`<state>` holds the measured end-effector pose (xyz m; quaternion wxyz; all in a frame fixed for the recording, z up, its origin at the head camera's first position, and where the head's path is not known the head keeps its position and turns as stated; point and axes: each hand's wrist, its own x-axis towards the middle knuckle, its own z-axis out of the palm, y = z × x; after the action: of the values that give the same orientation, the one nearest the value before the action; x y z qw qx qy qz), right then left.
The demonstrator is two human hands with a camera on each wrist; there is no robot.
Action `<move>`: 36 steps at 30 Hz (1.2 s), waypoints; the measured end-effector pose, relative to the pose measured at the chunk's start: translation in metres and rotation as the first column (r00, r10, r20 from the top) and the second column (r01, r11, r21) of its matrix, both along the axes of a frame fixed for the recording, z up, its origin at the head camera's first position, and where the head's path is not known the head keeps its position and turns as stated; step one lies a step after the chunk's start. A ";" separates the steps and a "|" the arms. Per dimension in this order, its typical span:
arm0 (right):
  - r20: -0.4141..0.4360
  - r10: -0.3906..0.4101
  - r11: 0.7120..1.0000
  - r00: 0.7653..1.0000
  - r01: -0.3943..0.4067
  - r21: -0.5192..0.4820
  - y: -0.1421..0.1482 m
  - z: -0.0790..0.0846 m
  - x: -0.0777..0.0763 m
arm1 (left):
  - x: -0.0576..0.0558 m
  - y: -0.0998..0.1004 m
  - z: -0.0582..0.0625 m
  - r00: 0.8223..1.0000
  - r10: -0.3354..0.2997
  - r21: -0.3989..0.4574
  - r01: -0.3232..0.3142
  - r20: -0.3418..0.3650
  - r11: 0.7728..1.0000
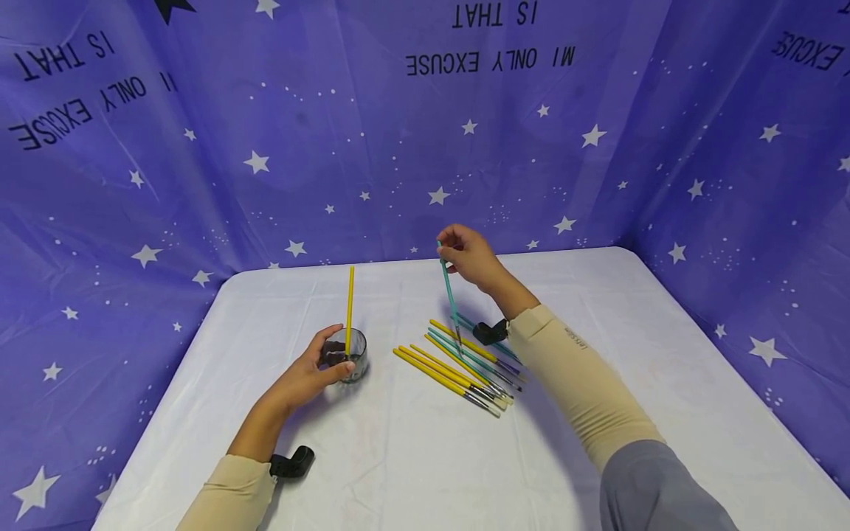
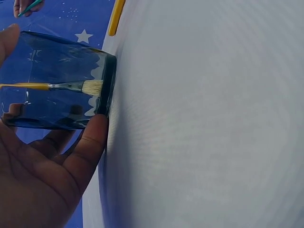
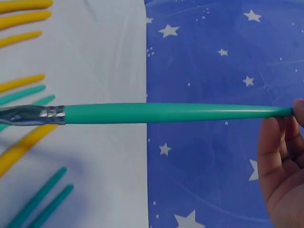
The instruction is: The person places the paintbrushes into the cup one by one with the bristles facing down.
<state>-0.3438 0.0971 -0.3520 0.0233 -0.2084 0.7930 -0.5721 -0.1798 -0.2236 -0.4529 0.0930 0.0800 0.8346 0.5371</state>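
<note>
My left hand grips a clear drinking glass at the left of the table, fingers and thumb around its side. Inside the glass a yellow paintbrush stands nearly upright; the left wrist view shows its pale bristles down near the glass bottom. My right hand pinches a green paintbrush by the tip of its handle. That brush hangs bristle end down over a spread of yellow and green paintbrushes lying on the table.
A white cloth covers the table. Purple curtains with white stars and black lettering rise behind it and at both sides. On each wrist sits a black camera, the left one low over the cloth.
</note>
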 end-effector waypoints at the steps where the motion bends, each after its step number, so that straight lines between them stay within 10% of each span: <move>1: -0.007 -0.005 1.000 1.000 0.005 -0.013 -0.002 -0.001 0.000 | 0.000 0.000 0.000 1.000 -0.002 0.002 0.002 -0.001 1.000; 36: 0.012 -0.058 0.867 0.998 0.057 -0.495 -0.084 0.030 0.034 | 0.001 0.001 0.001 1.000 -0.012 0.016 0.012 -0.011 1.000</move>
<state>-0.3099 0.0127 -0.3219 -0.0492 -0.1846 0.6258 -0.7562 -0.1792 -0.2225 -0.4517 0.0910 0.0888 0.8302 0.5428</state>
